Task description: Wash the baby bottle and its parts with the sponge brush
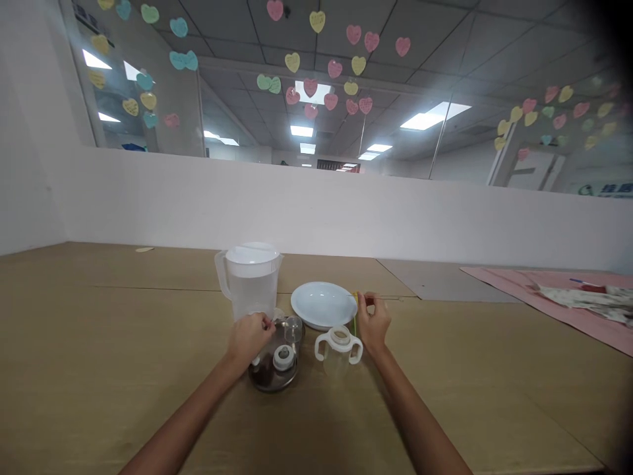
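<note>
My L hand [250, 342] was curled into a tight pinch, fingertips together just above the dark round dish [264, 377]; couldn't tell if it had hold of anything, too small to see. R hand [373, 324] was nearly shut, thumb & fingers pinching a thin yellow-green stick [355, 318] upright, prob. b/c sth that thin only takes a fingertip grip. Stick stood just beside the two-handled clear cup [337, 363]. On/at the dish: 1 white cap [283, 357], 1 clear dome [293, 328]. Behind, 1 plastic jug w/ white lid [248, 284] & 1 white plate [324, 305], both w/in easy reach on the tan tabletop [123, 369]. Far R: 1 pink mat [494, 280] w/ crumpled cloth [588, 297] on it.
</note>
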`<state>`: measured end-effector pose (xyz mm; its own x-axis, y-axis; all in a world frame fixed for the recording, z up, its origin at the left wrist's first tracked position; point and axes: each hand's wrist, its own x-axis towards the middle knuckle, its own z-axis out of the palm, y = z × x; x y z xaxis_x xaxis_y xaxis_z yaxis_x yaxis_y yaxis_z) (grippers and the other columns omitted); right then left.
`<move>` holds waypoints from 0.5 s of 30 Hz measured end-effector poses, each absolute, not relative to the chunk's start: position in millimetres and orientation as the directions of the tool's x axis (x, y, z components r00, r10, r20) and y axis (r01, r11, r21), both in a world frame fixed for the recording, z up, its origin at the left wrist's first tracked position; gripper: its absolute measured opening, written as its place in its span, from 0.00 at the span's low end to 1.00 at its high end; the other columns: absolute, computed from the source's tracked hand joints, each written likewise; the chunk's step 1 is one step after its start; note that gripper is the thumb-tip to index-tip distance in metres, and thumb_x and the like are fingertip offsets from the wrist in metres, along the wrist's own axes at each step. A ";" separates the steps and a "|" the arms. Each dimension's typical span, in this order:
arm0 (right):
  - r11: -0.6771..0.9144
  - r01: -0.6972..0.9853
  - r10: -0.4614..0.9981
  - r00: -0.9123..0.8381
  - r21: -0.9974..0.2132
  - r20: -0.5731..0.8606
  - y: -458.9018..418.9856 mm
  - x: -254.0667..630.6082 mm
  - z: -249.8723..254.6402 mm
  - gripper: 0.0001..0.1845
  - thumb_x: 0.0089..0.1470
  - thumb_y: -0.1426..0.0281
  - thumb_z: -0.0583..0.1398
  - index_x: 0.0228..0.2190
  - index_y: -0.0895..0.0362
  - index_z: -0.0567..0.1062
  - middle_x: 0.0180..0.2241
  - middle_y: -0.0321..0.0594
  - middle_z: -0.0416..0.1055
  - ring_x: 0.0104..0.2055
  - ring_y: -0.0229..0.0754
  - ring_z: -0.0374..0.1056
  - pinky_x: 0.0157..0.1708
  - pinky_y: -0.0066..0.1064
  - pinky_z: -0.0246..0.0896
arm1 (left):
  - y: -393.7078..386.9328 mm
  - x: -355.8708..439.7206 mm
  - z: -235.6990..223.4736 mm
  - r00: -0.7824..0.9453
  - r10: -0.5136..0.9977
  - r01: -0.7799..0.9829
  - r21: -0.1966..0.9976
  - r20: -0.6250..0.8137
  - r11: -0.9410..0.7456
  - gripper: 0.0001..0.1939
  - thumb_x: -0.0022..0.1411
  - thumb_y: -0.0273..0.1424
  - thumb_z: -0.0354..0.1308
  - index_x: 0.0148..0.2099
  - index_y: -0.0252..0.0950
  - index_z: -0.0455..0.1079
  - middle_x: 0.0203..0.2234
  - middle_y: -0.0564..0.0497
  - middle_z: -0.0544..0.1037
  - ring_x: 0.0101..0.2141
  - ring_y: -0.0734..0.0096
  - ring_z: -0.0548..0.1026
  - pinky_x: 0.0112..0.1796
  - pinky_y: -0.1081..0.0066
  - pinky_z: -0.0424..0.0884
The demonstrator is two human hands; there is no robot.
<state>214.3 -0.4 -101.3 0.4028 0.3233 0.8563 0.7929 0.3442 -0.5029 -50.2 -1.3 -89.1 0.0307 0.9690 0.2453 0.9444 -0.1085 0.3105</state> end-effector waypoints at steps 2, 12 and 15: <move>0.371 0.764 0.345 0.414 -0.528 0.842 0.7 214.0 -87.1 0.14 0.51 0.61 0.54 0.26 0.59 0.69 0.23 0.39 0.68 0.27 0.38 0.62 0.31 0.30 0.56 | -6.7 -51.2 -74.1 0.019 0.955 0.900 0.411 0.296 -0.146 0.13 0.53 0.38 0.49 0.32 0.36 0.70 0.25 0.47 0.77 0.28 0.66 0.73 0.27 0.73 0.61; 0.547 0.498 0.749 0.068 -0.673 0.659 -6.7 203.5 31.6 0.15 0.48 0.59 0.55 0.24 0.59 0.69 0.19 0.35 0.67 0.21 0.34 0.62 0.24 0.27 0.56 | 19.3 5.5 -45.7 0.119 0.823 0.389 0.737 0.555 -0.553 0.14 0.56 0.38 0.46 0.33 0.34 0.68 0.28 0.47 0.77 0.30 0.66 0.74 0.33 0.70 0.66; 0.593 0.455 0.758 -0.039 -0.664 0.651 -16.1 193.1 48.6 0.15 0.48 0.60 0.55 0.24 0.59 0.70 0.21 0.37 0.68 0.22 0.35 0.63 0.25 0.27 0.57 | 29.6 27.3 -47.5 0.165 0.806 0.363 0.724 0.569 -0.586 0.15 0.58 0.37 0.45 0.34 0.34 0.68 0.28 0.47 0.77 0.29 0.67 0.74 0.32 0.71 0.65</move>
